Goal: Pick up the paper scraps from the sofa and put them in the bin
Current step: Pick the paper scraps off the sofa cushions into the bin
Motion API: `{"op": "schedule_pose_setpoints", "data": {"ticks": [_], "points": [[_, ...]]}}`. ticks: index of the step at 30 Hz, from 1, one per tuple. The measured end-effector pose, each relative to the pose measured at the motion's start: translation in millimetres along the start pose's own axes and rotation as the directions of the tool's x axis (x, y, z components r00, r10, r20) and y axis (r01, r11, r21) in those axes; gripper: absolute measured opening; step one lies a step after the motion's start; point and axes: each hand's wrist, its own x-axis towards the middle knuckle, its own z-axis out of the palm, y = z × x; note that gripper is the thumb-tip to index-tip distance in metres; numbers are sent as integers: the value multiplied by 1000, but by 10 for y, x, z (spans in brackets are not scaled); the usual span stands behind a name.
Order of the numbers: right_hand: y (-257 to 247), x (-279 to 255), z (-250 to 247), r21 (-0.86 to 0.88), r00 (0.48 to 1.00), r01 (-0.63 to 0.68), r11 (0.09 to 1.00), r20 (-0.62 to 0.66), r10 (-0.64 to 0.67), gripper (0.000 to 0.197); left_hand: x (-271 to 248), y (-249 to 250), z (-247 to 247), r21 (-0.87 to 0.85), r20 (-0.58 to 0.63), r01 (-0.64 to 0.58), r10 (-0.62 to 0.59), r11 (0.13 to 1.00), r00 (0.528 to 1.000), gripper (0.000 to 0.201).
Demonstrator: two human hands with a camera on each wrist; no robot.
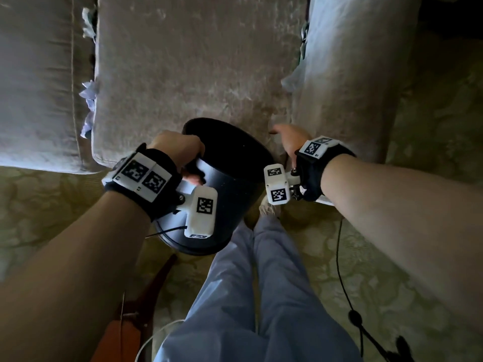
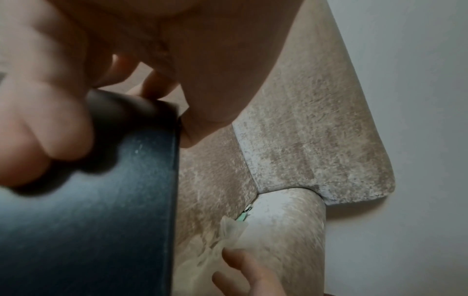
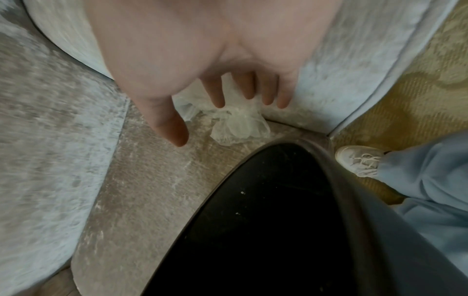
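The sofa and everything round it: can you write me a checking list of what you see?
Surface: beige sofa seat cushion, bare in the middle.
Job's things: white paper scrap in the right corner; more scraps in the left gap; black bin tilted at the sofa edge.
Clutter: nothing seen.
Grippers: left hand grips the bin rim; right hand open, fingers touching the scrap.
Cables: black cable over the carpet.
Surroundings: patterned carpet, white shoe.

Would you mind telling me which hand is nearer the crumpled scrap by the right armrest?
Right. The right hand hovers over the scrap, fingers spread; the left hand grips the bin rim.
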Motion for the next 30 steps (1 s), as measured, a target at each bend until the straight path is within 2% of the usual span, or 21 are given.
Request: {"op": "schedule_pose_setpoints", "data": {"ticks": [4, 7, 10, 15, 21, 23, 26, 28, 30], "points": [[-186, 46, -40, 43, 998, -39, 998, 50, 37, 38, -12, 64, 28, -21, -23, -6, 6, 1000, 1000, 3], [-242, 145, -19, 44, 988, -138, 989, 74, 135, 21, 58, 64, 14, -49, -38, 13, -15, 999, 999, 11], [-224, 285, 51, 62, 973, -185, 981, 151, 174, 40, 100, 58, -22, -50, -51, 22, -25, 999, 998, 12], [-165, 449, 0, 68, 982, -173, 983, 86, 167, 32, 83, 97, -15, -65, -58, 26, -30, 998, 998, 10], [-86, 574, -94, 67, 982, -186, 980, 45, 183, 32, 26, 202, 94, -114, -50, 26, -31, 993, 998, 16], [34, 798, -92, 161, 988, -156, 975, 23, 154, 42, 11, 215, 109, -106, -46, 25, -30, 994, 998, 17], [-187, 417, -68, 149, 992, -127, 981, 29, 124, 58, -23, 215, 104, -107, -54, 21, -27, 994, 998, 15], [-297, 223, -45, 118, 996, -72, 990, 53, 66, 40, -35, 198, 101, -109, -47, 20, -26, 994, 999, 12], [-392, 90, 16, -37, 983, 21, 999, 184, -14, 13, -40, 168, 97, -112, -38, 18, -22, 994, 999, 14]]}}
